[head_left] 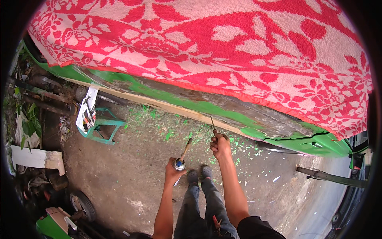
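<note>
My left hand [172, 172] is wrapped round a gas torch, a canister with a blue fitting and a brownish metal nozzle [186, 149] pointing up and slightly right. In my closed right hand [220, 145] is a thin-shafted hand tool [213, 122] that looks like a screwdriver. Its tip reaches the lower edge of a green vehicle side panel [223, 114], though I cannot tell if it touches. A long stretch of that panel is stripped to a grey-brown bare patch [264, 114]. Over its upper part hangs a red and pink floral blanket [199, 47].
A green plastic stool [104, 135] stands at the left, bearing a white sheet [92, 98] with several hand tools. Green paint flakes [237, 153] litter the ground. A wheel [82, 205] lies lower left; a metal beam [334, 177] juts in at the right.
</note>
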Tool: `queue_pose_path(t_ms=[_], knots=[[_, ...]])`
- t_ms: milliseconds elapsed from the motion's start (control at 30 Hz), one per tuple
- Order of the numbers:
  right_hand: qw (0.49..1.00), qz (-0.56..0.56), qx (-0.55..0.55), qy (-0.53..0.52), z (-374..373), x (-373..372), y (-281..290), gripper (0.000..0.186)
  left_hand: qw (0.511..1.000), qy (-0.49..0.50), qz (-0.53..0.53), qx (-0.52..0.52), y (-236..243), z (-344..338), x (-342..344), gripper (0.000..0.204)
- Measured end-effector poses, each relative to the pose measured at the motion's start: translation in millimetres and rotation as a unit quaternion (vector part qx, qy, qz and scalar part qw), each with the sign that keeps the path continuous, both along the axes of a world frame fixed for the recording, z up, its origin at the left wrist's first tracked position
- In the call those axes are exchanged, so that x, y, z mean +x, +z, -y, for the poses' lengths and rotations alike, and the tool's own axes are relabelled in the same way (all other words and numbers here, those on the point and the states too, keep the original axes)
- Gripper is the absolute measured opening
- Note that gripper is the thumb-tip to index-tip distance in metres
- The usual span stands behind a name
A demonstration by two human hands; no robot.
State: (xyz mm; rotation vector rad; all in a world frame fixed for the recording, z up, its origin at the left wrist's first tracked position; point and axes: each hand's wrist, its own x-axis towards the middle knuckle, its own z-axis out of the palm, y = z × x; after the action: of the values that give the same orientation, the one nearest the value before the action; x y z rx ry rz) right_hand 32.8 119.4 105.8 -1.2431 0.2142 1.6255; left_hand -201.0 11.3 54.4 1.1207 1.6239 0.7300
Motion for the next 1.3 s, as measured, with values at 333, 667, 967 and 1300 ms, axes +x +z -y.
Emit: queue_pose_path(t_ms=[333, 667, 967, 1300], knots=[[0.998, -0.037, 0.017, 0.041, -25, -10, 8, 0.017, 0.999, 0.013, -0.034, -0.018, 1, 26, -13, 0.055], [0.99, 0.114, -0.022, -0.081, 71, 72, -30, 0.011, 1.0, 0.003, 0.014, -0.007, 2, 32, 23, 0.055], [0.999, 0.049, 0.001, 0.019, 86, 81, 22, 0.014, 0.998, -0.048, 0.025, 0.017, 7, 9, 72, 0.054], [0.999, 0.001, 0.004, -0.034, 56, 64, 23, 0.015, 0.998, -0.058, 0.009, 0.023, 4, -31, 105, 0.054]])
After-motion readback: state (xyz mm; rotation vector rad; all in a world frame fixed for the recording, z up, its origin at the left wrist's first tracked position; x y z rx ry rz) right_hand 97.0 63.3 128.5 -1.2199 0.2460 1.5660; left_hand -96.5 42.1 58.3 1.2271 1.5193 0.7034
